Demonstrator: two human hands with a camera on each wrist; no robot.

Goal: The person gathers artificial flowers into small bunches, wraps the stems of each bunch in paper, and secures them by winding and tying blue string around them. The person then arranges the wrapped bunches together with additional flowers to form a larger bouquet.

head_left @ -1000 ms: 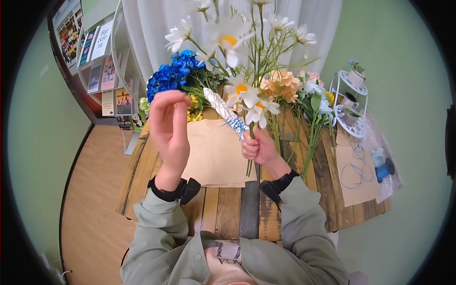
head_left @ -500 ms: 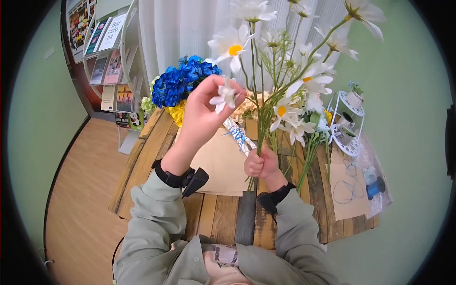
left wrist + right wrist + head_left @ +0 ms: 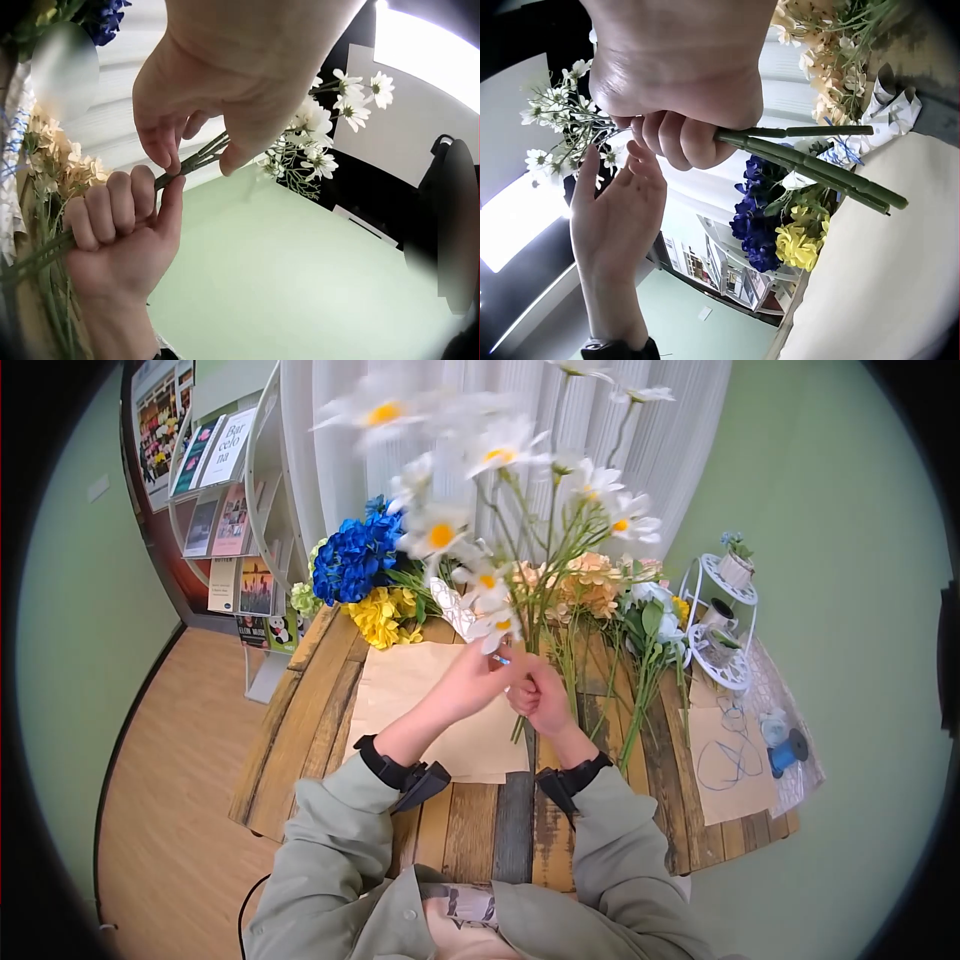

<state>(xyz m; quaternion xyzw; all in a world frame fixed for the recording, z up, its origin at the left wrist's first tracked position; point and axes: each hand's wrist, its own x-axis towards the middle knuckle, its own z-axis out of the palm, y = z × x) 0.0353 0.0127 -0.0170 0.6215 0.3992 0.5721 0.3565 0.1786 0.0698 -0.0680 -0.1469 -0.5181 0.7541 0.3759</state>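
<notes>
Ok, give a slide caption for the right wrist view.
Right hand gripping stems of white daisies, left hand close by, blue flowers and yellow flowers behind.

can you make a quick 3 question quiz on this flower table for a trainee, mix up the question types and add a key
1. Multiple choice: what does the person's right grip hold by the stems?
a) yellow flowers
b) white daisies
c) peach flowers

2. True or false: in the head view, the blue spool is to the right of the blue hydrangeas.

3. Fill in the colour: in the right wrist view, ____ cord shows on the white wrapping.

Key: 1. b, white daisies; 2. true; 3. blue
</notes>
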